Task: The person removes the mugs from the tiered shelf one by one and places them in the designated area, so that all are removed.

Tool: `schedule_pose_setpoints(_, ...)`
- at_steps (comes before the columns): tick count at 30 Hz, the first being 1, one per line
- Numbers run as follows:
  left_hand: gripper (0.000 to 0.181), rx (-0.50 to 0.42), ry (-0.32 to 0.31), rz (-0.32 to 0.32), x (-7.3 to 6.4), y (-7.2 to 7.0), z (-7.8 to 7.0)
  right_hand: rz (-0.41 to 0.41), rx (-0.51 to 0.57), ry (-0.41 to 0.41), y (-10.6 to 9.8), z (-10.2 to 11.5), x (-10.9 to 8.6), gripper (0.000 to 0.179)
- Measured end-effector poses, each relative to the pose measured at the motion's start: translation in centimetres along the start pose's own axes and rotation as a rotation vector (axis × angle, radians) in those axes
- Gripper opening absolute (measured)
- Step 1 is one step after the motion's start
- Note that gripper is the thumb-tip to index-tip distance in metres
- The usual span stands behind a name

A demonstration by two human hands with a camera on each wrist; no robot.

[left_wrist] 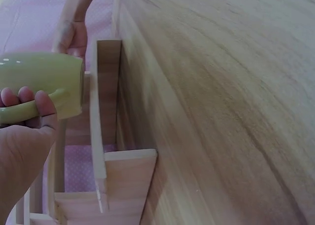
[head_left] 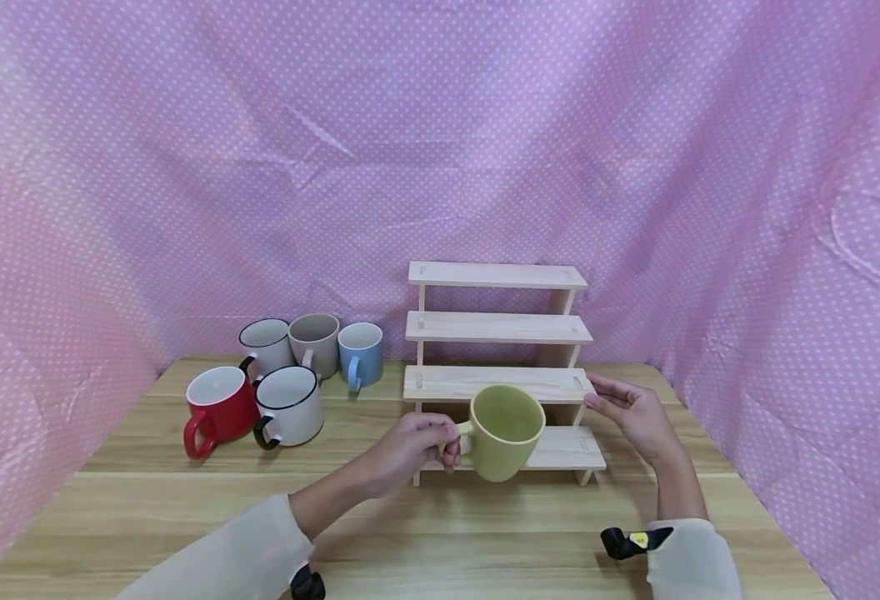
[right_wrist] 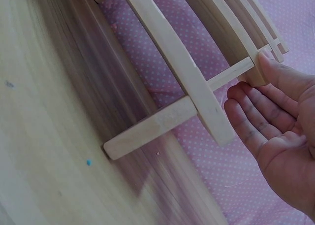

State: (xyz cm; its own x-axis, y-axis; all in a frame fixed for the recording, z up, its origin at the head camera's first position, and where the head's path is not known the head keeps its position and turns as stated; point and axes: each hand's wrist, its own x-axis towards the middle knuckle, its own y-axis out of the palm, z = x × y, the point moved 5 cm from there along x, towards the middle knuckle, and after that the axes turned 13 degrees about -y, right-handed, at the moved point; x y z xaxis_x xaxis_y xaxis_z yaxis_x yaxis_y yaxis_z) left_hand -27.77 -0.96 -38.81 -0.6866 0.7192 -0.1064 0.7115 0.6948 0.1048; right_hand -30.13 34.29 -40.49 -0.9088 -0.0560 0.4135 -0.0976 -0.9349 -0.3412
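Observation:
My left hand (head_left: 416, 446) grips a yellow-green mug (head_left: 506, 433) by its handle, fingers curled through it. In the head view the mug overlaps the lowest tiers of a stepped wooden shelf (head_left: 498, 327); the left wrist view has it tilted on its side beside the boards, an effect of that camera's angle. At the shelf's right end, my right hand (head_left: 638, 417) pinches the end of the second board from the bottom. Thumb on top and fingers beneath show in the right wrist view, where the board end (right_wrist: 257, 70) lies between them.
On the left of the wooden table (head_left: 485, 550) stand several mugs: a red one (head_left: 232, 410), a white one with a black rim (head_left: 290, 412), another like it (head_left: 267, 343) behind, a grey-brown one (head_left: 318, 343) and a light blue one (head_left: 365, 360). Pink dotted cloth (head_left: 440, 150) hangs around.

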Motion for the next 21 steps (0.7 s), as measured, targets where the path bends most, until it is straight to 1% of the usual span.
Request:
schedule_pose_setpoints(3, 0.026, 0.01, 0.018, -0.001, -0.3, -0.2, -0.5, 0.002, -0.002, 0.006, -0.1, -0.1, 0.0, 0.054)
schedule_pose_setpoints(6, 0.026, 0.005, 0.022, -0.001, -0.7, -0.6, -0.9, 0.0, -0.002, 0.017, -0.1, -0.1, -0.1, 0.054)
schedule_pose_setpoints(10, 0.025, -0.002, 0.028, -0.002, -1.5, -1.6, -1.5, 0.002, -0.003, 0.02, 0.0, -0.2, -0.1, 0.054)
schedule_pose_setpoints(13, 0.025, -0.011, 0.05, -0.001, -2.1, -2.4, -2.2, 0.006, -0.004, 0.016, -0.1, -0.2, -0.1, 0.054)
schedule_pose_setpoints(17, 0.026, -0.016, 0.087, -0.019, -3.1, -3.4, -3.3, 0.006, -0.004, 0.017, -0.1, -0.1, -0.1, 0.054)
schedule_pose_setpoints(21, 0.027, -0.021, 0.104, -0.055, -4.1, -4.6, -4.0, 0.005, -0.013, 0.018, -0.1, -0.1, 0.0, 0.055)
